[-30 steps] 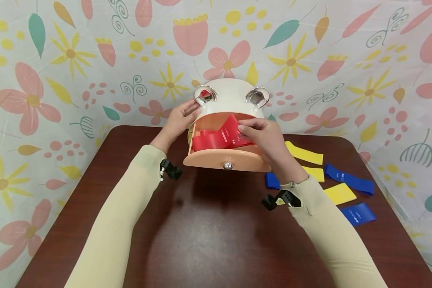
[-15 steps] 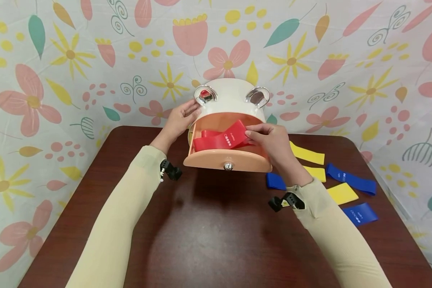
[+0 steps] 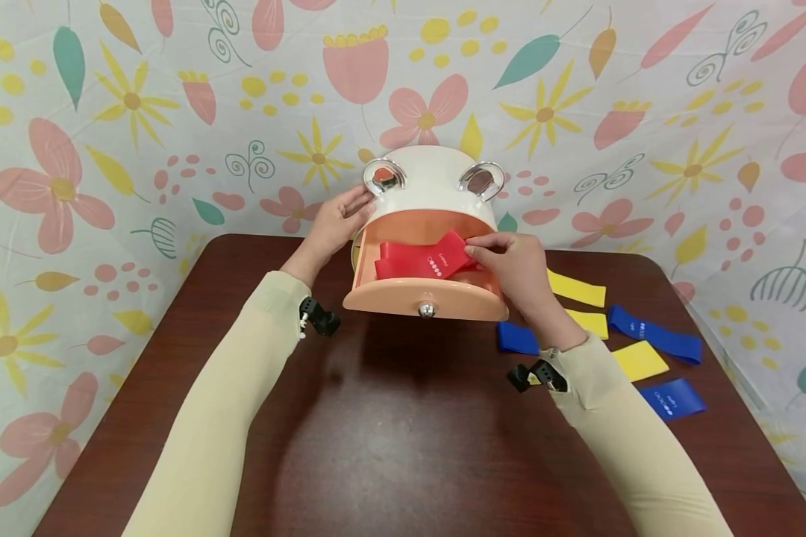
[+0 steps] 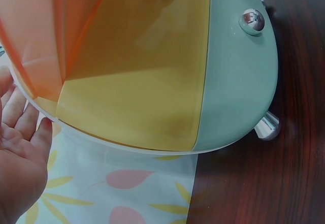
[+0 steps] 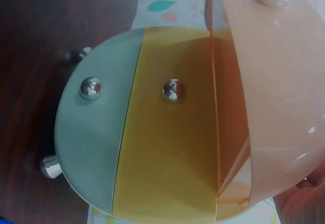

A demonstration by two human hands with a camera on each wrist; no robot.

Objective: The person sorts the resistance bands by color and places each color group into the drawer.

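A small white cabinet (image 3: 430, 175) stands against the wall with its orange top drawer (image 3: 383, 294) pulled out. In the drawer lies a red resistance band (image 3: 416, 261) with "Heavy" printed on it. My right hand (image 3: 520, 272) pinches the band's right end between thumb and fingers, over the drawer's right side. My left hand (image 3: 336, 224) rests along the cabinet's left side, its fingers extended; in the left wrist view those fingers (image 4: 30, 115) lie at the white rim. Below the orange drawer, the yellow drawer (image 5: 167, 142) and green drawer (image 5: 99, 127) are closed.
Right of the cabinet, yellow bands (image 3: 641, 361) and blue bands (image 3: 672, 399) lie on the brown table (image 3: 376, 447). Silver ear-shaped rings (image 3: 481, 181) top the cabinet, and a silver knob (image 3: 426, 309) sticks out from the open drawer. A flower-patterned cloth (image 3: 242, 89) hangs behind.
My right hand has moved right and slightly down, drawing the red band's end with it. The band now lies further right and flatter in the drawer. My left hand has stayed put.
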